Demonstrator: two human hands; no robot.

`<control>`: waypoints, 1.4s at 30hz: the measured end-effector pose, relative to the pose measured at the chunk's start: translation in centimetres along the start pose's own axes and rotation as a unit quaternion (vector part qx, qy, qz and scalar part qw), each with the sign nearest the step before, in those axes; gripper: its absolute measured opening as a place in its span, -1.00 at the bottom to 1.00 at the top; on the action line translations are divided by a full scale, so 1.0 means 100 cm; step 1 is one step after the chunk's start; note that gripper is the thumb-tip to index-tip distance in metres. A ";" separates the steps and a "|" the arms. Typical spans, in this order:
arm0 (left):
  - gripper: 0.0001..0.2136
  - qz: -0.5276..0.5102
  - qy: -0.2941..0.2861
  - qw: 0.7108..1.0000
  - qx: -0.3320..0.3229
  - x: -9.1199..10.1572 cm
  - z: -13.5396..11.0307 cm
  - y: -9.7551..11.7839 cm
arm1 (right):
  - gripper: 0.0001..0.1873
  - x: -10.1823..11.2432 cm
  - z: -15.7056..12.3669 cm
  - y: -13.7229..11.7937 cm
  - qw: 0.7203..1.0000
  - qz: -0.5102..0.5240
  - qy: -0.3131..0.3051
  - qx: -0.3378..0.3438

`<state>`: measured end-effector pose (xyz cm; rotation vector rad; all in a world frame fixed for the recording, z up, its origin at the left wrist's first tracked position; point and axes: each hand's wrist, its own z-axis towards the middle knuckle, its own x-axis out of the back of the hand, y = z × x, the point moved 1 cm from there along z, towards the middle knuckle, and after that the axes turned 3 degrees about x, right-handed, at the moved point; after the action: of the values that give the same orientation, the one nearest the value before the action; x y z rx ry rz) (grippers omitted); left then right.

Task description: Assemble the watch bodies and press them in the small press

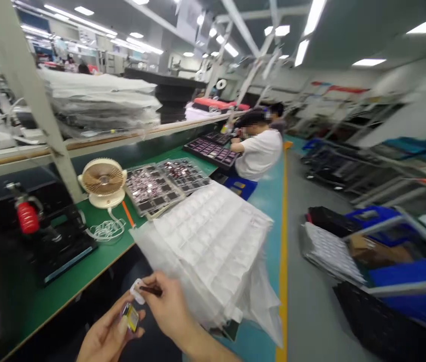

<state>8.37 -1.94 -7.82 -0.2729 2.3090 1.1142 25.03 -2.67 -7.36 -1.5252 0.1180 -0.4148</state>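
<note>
Low in front of me, my left hand [109,327] has its fingers closed around a small device [132,318] with a yellow block set in a dark frame. A small white oval piece [136,291] lies at the left fingertips, where both hands meet. My right hand [170,304] pinches a thin dark brown tool [150,290], its tip against the white piece. The tool looks like tweezers or a pen-shaped stick; its exact kind is unclear. Just beyond my right hand lies a stack of white moulded trays [209,236] with thin sheeting.
A fan [104,182] with a coiled white cable [107,229] stands on the green bench [73,271]. To the left is a black press with a red handle [28,217]. Parts trays [150,188] lie farther back. A seated person [261,151] works beyond; racks line the right.
</note>
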 end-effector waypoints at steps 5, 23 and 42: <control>-0.53 -0.006 0.004 0.998 -0.055 0.019 -0.023 0.036 | -0.47 -0.037 0.003 -0.003 0.966 0.185 -0.130 -0.123; -0.58 0.041 0.045 0.987 -0.149 0.041 -0.033 0.051 | -0.67 -0.035 0.011 -0.056 0.927 -0.012 -0.192 0.321; -0.56 0.065 0.044 0.980 -0.186 0.059 -0.023 0.043 | -0.53 -0.045 0.000 -0.027 0.888 -0.103 -0.226 0.387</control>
<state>0.85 -0.61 -7.16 -0.3202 2.2064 1.6305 20.33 -1.12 -5.49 -0.8004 -0.5308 -0.2150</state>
